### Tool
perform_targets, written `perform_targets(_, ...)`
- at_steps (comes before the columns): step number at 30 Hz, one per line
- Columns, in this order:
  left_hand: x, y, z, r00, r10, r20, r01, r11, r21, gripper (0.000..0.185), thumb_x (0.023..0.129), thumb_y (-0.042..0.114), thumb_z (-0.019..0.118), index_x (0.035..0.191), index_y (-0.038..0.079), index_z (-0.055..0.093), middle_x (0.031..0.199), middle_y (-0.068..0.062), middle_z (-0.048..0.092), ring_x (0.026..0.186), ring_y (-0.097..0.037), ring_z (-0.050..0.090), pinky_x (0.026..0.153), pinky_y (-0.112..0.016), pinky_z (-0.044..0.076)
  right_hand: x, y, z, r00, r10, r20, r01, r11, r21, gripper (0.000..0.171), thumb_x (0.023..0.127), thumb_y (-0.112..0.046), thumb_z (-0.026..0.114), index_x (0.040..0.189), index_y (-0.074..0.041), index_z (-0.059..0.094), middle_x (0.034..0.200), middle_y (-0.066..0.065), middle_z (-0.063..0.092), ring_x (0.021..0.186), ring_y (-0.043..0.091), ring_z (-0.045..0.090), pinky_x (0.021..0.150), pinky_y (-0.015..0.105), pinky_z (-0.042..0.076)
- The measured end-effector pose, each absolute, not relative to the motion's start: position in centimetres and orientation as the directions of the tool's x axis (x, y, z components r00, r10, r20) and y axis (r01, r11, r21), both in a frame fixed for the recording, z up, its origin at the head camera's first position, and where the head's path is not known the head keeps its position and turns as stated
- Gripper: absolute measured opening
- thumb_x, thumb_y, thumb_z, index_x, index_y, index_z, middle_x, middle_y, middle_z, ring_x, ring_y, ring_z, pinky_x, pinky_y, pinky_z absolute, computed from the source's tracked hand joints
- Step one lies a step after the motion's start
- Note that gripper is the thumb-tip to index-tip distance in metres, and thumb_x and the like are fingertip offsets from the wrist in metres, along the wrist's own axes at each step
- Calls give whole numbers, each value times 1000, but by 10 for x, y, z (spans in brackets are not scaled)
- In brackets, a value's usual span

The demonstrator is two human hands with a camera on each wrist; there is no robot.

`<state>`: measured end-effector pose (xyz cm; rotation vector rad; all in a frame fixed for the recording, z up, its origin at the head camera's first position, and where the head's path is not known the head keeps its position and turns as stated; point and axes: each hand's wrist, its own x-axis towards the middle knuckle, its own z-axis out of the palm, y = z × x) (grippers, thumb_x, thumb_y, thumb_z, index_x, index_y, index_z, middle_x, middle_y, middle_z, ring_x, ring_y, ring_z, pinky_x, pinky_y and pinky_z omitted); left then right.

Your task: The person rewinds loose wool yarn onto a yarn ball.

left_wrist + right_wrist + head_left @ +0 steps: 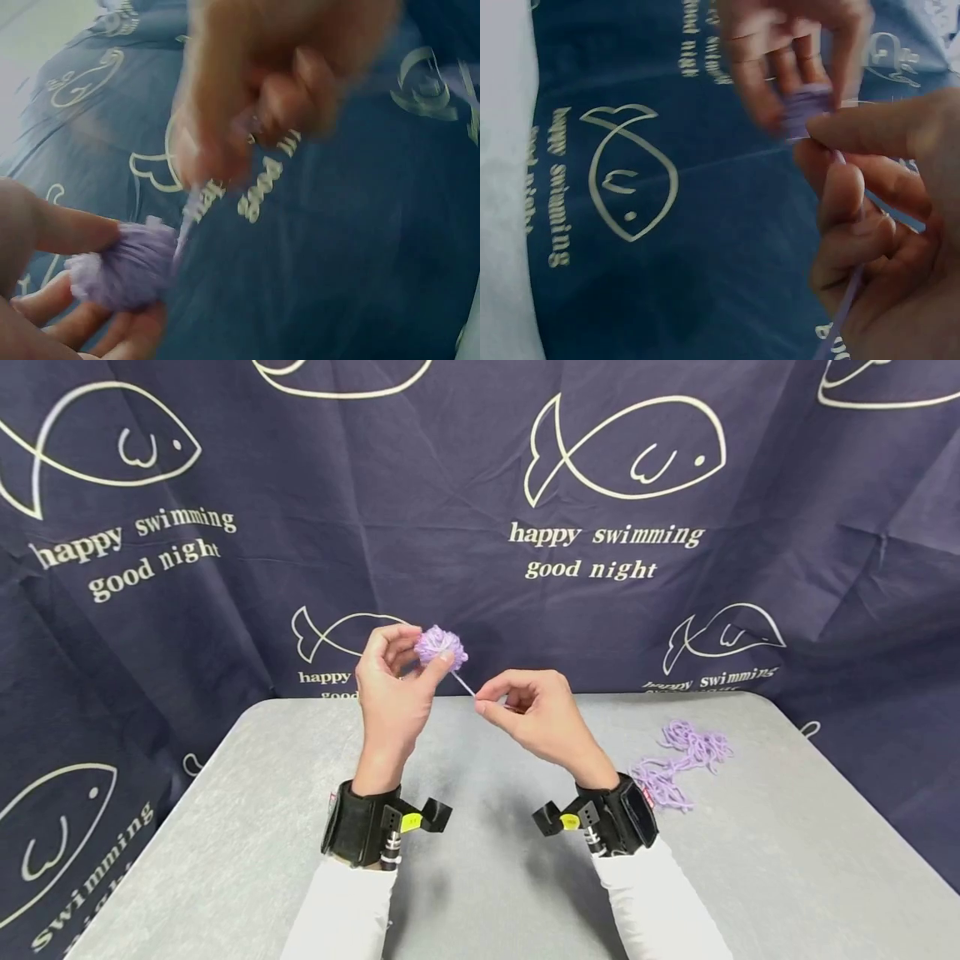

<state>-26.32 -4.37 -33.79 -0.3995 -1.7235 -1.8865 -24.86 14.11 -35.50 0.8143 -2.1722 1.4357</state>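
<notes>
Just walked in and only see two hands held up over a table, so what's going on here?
A person is working on a small purple yarn pompom above a grey table. The left hand holds the pompom between its fingertips, while the right hand pinches a strand of yarn that runs out of the pompom and is drawn taut between the two hands. A loose pile of purple yarn pieces lies on the table to the right. A dark blue cloth with fish drawings hangs behind.

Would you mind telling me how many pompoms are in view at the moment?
1. The pompom is pinched in the left hand, above the table. The loose yarn near the right hand is no pompom; none looks hidden.
</notes>
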Motion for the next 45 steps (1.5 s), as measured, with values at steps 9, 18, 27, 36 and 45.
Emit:
perform_targets(9, -261, -57, -339, -849, 298, 436, 522, 350, 778, 30, 79, 1, 81, 108, 1, 73, 96, -9, 72, 84, -21, 68, 73, -34, 57, -244, 163, -342, -764, -139, 630, -640, 46, -767, 8, 86, 2, 78, 93, 2, 76, 68, 5, 64, 52, 11, 46, 43, 24, 37)
perform_targets(18, -252, -55, -334, -561, 713, 422, 558, -52, 828, 33, 80, -6, 81, 111, -2, 69, 104, -9, 70, 95, -25, 69, 86, -42, 60, -251, 172, -342, -807, 2, 591, -586, -131, -800, 9, 86, 5, 76, 95, 2, 75, 77, 2, 70, 54, 9, 45, 47, 21, 32)
perform_targets(27, -246, -49, -329, -624, 499, 602, 445, -406, 798, 39, 79, -19, 71, 115, -8, 62, 109, -9, 68, 99, -22, 66, 89, -37, 58, -256, 162, -351, -830, -60, 555, -543, -140, -828, 15, 88, 7, 73, 93, -6, 76, 78, 0, 71, 58, 7, 51, 49, 18, 38)
perform_targets(36, -248, -43, -326, -734, 149, 663, 534, -477, 698, 37, 82, -17, 67, 112, 5, 70, 107, -7, 69, 93, -18, 66, 78, -25, 57, -253, 152, -353, -830, -124, 543, -546, -11, -837, 7, 88, -1, 77, 94, -3, 76, 76, 0, 68, 57, 10, 46, 49, 22, 36)
perform_targets(45, -253, -42, -326, -730, -162, 664, 675, -323, 664, 31, 82, -17, 72, 109, -4, 66, 103, -10, 66, 92, -18, 66, 79, -25, 59, -245, 147, -347, -790, -181, 586, -609, 109, -786, 5, 86, -3, 78, 91, -4, 77, 68, 3, 63, 53, 12, 40, 45, 23, 29)
